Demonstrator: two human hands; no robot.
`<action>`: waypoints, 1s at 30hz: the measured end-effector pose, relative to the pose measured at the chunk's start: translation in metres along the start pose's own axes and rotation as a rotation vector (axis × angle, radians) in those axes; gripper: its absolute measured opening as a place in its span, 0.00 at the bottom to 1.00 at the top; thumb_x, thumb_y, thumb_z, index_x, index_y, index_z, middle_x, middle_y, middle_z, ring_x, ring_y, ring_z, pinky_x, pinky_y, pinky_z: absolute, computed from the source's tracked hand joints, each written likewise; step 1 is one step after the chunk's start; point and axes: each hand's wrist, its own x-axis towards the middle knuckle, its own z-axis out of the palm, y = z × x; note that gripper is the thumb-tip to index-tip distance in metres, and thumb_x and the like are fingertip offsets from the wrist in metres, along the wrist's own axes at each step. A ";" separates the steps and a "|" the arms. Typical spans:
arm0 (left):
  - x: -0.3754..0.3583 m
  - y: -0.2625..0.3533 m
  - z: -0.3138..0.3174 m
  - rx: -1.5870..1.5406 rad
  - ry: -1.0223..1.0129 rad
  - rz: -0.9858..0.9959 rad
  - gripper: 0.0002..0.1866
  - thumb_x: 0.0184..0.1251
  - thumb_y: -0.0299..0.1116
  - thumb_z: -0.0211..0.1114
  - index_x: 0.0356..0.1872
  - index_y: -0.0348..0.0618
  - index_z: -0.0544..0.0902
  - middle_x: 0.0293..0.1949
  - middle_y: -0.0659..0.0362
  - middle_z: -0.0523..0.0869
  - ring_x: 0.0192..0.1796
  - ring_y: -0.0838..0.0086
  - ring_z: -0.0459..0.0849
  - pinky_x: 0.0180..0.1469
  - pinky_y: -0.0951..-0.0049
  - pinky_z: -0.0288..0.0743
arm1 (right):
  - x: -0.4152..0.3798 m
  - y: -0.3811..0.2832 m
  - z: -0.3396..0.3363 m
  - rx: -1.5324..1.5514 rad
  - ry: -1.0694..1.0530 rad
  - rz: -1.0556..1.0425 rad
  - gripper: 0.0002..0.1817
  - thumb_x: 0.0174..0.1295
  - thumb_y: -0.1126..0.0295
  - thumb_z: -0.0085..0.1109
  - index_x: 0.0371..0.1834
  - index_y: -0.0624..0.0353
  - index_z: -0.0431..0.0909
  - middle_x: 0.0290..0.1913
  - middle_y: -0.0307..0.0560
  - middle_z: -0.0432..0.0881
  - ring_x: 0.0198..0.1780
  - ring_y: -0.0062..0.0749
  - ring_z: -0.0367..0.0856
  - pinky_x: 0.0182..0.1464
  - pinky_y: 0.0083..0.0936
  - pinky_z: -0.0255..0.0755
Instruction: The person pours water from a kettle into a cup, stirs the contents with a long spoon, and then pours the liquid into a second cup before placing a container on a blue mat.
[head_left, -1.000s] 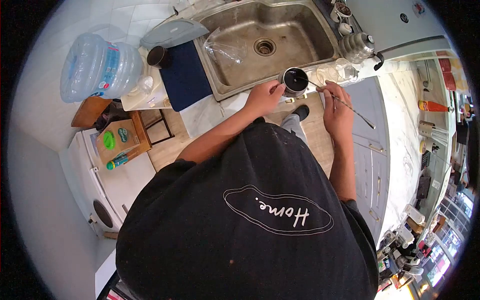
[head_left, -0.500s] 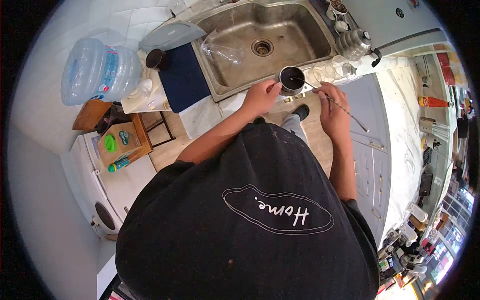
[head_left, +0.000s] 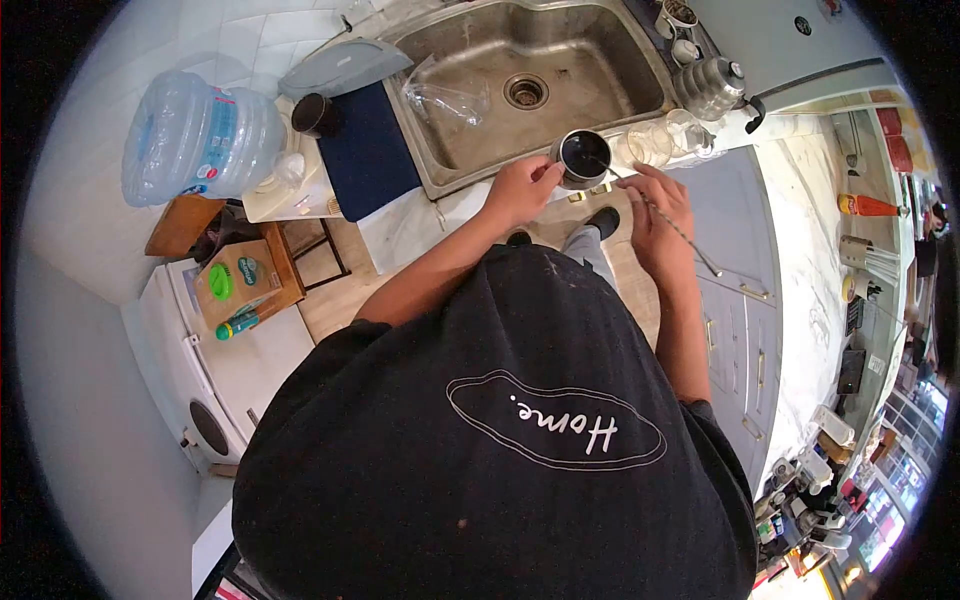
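Observation:
At the sink's near edge, my left hand [head_left: 524, 192] grips the side of a small metal cup [head_left: 578, 181] with thumb and fingers. Dark liquid fills part of the cup. A long bar spoon [head_left: 688, 243] with a twisted shaft is held between the fingers of my right hand [head_left: 657, 222]. Its lower end dips into the cup, where the tip is hidden, and the other end points back toward my body. Just right of the cup stand clear glasses [head_left: 650, 146].
The steel sink [head_left: 440, 172] holds a crumpled clear plastic bag [head_left: 450, 100]. A gooseneck kettle [head_left: 708, 88] stands right of it. To the left are a dark mat [head_left: 368, 160], a dark cup [head_left: 316, 116] and a large water bottle [head_left: 205, 140]. A marble counter [head_left: 800, 260] lies right.
My right hand has shifted slightly left and down, and the spoon has changed its angle in the cup. The left hand and cup stay almost in place.

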 end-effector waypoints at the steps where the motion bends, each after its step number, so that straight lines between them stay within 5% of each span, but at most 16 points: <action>1: 0.001 -0.001 0.001 -0.008 0.008 0.019 0.19 0.75 0.46 0.60 0.39 0.40 0.88 0.30 0.49 0.86 0.32 0.63 0.84 0.39 0.63 0.75 | 0.000 -0.003 0.002 0.011 -0.006 -0.014 0.06 0.67 0.74 0.63 0.45 0.57 0.82 0.50 0.51 0.87 0.57 0.46 0.83 0.61 0.42 0.71; 8: -0.001 0.010 -0.006 0.026 -0.089 -0.075 0.18 0.78 0.43 0.58 0.40 0.36 0.85 0.35 0.55 0.89 0.39 0.72 0.85 0.48 0.68 0.77 | 0.014 -0.003 0.005 0.007 0.035 -0.007 0.05 0.67 0.74 0.63 0.45 0.58 0.82 0.50 0.49 0.87 0.59 0.44 0.83 0.62 0.43 0.70; 11: -0.001 0.004 0.001 -0.022 0.019 -0.036 0.19 0.74 0.46 0.62 0.37 0.38 0.88 0.28 0.50 0.86 0.30 0.63 0.83 0.38 0.64 0.75 | 0.003 0.001 -0.002 -0.029 0.006 0.038 0.05 0.67 0.74 0.63 0.45 0.58 0.82 0.49 0.48 0.87 0.60 0.44 0.83 0.61 0.43 0.71; 30: -0.001 0.011 -0.008 0.047 -0.048 -0.030 0.20 0.76 0.48 0.60 0.40 0.40 0.88 0.32 0.50 0.88 0.35 0.64 0.85 0.42 0.64 0.76 | 0.016 -0.008 0.002 0.073 0.001 0.017 0.04 0.70 0.74 0.60 0.44 0.57 0.82 0.48 0.50 0.87 0.53 0.48 0.84 0.58 0.41 0.72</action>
